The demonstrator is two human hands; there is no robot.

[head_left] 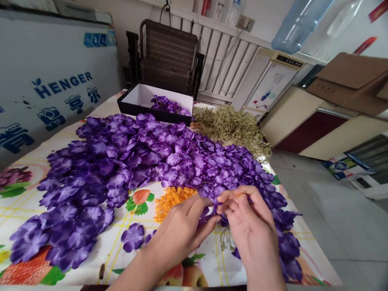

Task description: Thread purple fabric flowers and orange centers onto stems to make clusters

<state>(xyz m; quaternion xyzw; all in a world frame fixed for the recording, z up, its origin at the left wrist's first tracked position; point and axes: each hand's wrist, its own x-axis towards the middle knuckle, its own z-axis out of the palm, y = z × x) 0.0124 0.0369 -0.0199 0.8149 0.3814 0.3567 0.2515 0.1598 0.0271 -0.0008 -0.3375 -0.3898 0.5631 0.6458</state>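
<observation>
My left hand (180,230) and my right hand (248,225) meet over the table's near edge. Both pinch a small purple fabric flower (210,212) between their fingertips. The right fingers also pinch a tiny orange piece (240,194). A small heap of orange flower centres (172,200) lies just left of the hands. A big pile of purple fabric petals (141,164) spreads across the table behind and around them. One loose purple flower (132,237) lies left of my left wrist.
A black box (131,105) with white lining holds more purple flowers at the far end. A heap of dry green stems (230,125) lies beside it. The fruit-print tablecloth (10,223) covers the table. A folding chair (167,54) and a white freezer (39,83) stand behind.
</observation>
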